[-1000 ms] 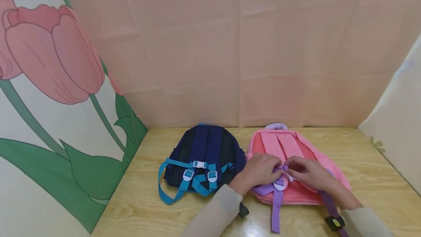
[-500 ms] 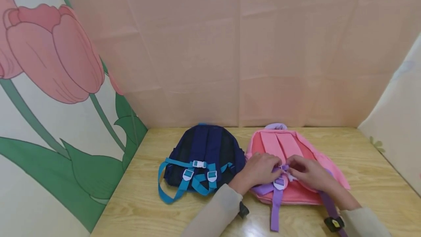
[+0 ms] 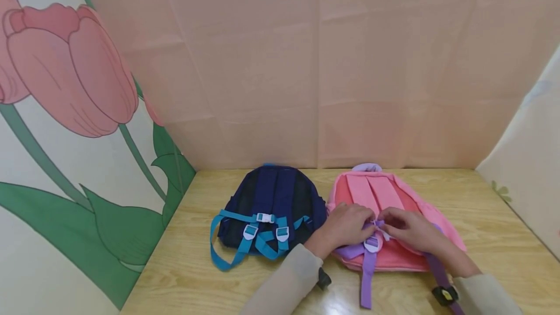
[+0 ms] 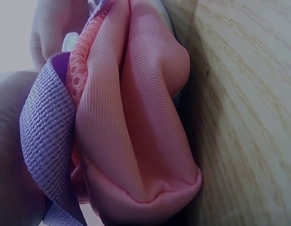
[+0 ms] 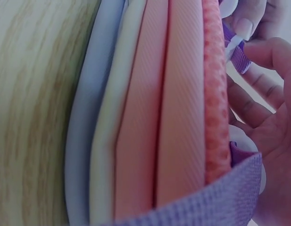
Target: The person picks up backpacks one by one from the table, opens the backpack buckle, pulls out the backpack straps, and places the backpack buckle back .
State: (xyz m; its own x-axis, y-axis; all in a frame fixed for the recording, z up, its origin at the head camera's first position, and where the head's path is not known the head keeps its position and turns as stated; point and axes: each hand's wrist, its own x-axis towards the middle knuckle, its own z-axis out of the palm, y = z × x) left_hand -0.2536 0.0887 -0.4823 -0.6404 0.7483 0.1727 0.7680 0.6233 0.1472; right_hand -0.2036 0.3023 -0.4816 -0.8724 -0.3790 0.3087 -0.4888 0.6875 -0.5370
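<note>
A pink backpack [image 3: 404,256] lies flat on the table, its straps facing up. Over its middle, my left hand [image 3: 347,225] pinches a purple strap near a small white clip piece. Facing it, my right hand [image 3: 411,230] has thumb and forefinger at the same strap and white piece. In the right wrist view the purple webbing [image 5: 239,59] passes through the white piece [image 5: 234,43] between the fingertips of both hands. A white buckle [image 3: 371,244] sits just below the left fingers, with a purple strap end [image 3: 367,281] hanging from it onto the table.
A navy backpack [image 3: 275,188] with teal straps [image 3: 232,215] and a fastened white clip [image 3: 265,218] lies left of the pink one, almost touching it. The wooden table [image 3: 175,266] meets a pinkish back wall [image 3: 315,62]. A tulip-printed panel [image 3: 65,77] stands at the left.
Both hands stay over the same spot on the pink backpack. The right fingers and the small white piece have shifted very slightly.
</note>
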